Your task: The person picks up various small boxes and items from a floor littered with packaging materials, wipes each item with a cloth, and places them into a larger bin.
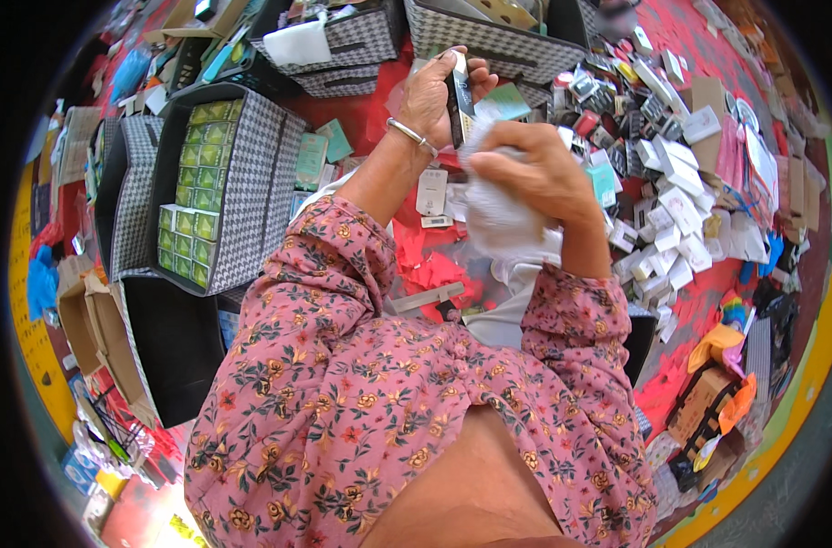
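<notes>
A white cloth (507, 215) blurs to a pale streak in the right hand (536, 169), its edges and folds lost, and whether it touches the black box (459, 99) cannot be told. That box (its print too small to tell) hides part of the left hand's palm (429, 99). The trousers (500, 321) vanish beneath a floral shirt (361, 365), itself cut off by the lower edge. The upper edge crops a checked bin (503, 62); at right, heaped white packs (679, 173) partly hide one another.
</notes>
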Demonstrator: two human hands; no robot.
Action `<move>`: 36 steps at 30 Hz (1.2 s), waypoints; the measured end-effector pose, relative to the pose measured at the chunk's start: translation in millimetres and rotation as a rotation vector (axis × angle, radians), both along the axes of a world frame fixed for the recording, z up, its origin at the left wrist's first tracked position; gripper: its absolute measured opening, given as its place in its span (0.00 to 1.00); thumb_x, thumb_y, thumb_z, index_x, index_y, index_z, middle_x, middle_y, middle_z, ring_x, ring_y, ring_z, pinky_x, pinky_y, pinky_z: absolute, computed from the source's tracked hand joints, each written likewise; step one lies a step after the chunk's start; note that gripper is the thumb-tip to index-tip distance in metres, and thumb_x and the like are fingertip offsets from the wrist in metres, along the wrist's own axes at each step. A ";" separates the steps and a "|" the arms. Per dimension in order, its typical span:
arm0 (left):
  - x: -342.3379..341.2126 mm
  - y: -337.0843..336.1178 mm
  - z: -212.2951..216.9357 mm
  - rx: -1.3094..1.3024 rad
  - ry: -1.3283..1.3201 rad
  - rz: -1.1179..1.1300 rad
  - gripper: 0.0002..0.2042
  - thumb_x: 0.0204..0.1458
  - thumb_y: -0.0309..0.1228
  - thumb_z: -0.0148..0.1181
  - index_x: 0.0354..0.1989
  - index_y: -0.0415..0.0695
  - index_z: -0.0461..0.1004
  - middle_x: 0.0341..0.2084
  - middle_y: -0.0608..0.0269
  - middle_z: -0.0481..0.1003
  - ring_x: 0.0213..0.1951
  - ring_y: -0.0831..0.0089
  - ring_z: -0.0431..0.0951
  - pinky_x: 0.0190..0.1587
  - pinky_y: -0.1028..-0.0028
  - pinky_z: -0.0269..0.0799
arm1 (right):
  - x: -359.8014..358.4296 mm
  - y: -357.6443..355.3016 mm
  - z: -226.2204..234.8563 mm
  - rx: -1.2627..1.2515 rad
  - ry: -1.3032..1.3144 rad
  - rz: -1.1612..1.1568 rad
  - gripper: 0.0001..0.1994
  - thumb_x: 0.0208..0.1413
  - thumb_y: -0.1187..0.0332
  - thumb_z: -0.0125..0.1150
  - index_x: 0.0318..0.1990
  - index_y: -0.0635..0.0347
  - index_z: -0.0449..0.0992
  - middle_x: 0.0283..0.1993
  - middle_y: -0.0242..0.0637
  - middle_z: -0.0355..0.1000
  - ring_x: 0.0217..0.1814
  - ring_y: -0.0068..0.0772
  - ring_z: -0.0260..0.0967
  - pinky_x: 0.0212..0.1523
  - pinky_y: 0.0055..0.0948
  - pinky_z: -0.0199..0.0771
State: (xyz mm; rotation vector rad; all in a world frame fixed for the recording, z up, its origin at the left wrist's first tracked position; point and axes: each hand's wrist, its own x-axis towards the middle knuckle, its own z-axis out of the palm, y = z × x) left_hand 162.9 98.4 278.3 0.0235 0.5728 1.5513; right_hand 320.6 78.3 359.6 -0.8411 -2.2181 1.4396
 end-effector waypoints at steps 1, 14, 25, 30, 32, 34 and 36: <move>-5.7 0.8 2.0 0.011 -0.019 0.000 0.10 0.55 0.31 0.42 0.42 0.40 0.61 0.32 0.52 0.70 0.31 0.66 0.73 0.41 0.63 0.72 | 6.4 6.2 0.4 -0.153 -0.048 -0.142 0.15 0.47 0.60 0.56 0.23 0.66 0.72 0.21 0.34 0.67 0.25 0.25 0.63 0.28 0.27 0.63; -0.7 -2.1 21.1 0.203 0.152 -0.119 0.15 0.57 0.42 0.37 0.49 0.51 0.60 0.35 0.58 0.71 0.35 0.70 0.72 0.43 0.66 0.69 | -22.2 -11.5 -10.7 0.125 -0.205 -0.469 0.18 0.38 0.56 0.60 0.22 0.66 0.72 0.17 0.48 0.68 0.20 0.42 0.67 0.25 0.33 0.65; 1.5 1.8 0.7 0.151 0.165 -0.228 0.17 0.58 0.41 0.35 0.46 0.43 0.62 0.22 0.62 0.67 0.20 0.75 0.66 0.22 0.77 0.67 | 2.8 1.3 -0.6 0.090 0.175 -0.477 0.16 0.51 0.60 0.54 0.20 0.65 0.70 0.13 0.33 0.61 0.17 0.22 0.56 0.21 0.26 0.58; 24.0 -7.6 3.3 0.170 0.225 -0.404 0.17 0.58 0.39 0.36 0.45 0.41 0.65 0.22 0.65 0.66 0.20 0.78 0.66 0.21 0.77 0.66 | 3.9 21.2 -0.7 0.565 0.293 -0.986 0.14 0.49 0.62 0.58 0.21 0.64 0.69 0.18 0.32 0.65 0.18 0.22 0.56 0.20 0.24 0.57; 49.2 -13.8 9.4 0.041 0.377 -0.283 0.15 0.57 0.39 0.38 0.41 0.43 0.68 0.27 0.66 0.71 0.26 0.80 0.71 0.28 0.79 0.69 | -4.8 33.5 -26.6 0.883 0.143 -0.910 0.13 0.46 0.60 0.60 0.22 0.61 0.69 0.22 0.38 0.66 0.22 0.35 0.63 0.24 0.32 0.63; 50.6 -16.7 3.5 0.009 0.195 -0.358 0.14 0.55 0.39 0.41 0.38 0.43 0.68 0.29 0.66 0.71 0.28 0.77 0.72 0.30 0.78 0.70 | -15.5 28.6 -41.9 0.806 -0.078 -0.746 0.12 0.45 0.57 0.57 0.24 0.57 0.69 0.25 0.39 0.65 0.26 0.43 0.65 0.28 0.35 0.65; 37.5 -7.5 -9.9 -0.026 0.206 -0.215 0.13 0.55 0.38 0.39 0.37 0.44 0.68 0.26 0.62 0.71 0.27 0.71 0.72 0.29 0.74 0.70 | -24.8 15.3 -39.8 0.676 -0.049 -0.645 0.13 0.45 0.57 0.56 0.24 0.59 0.70 0.26 0.41 0.67 0.27 0.45 0.65 0.28 0.35 0.65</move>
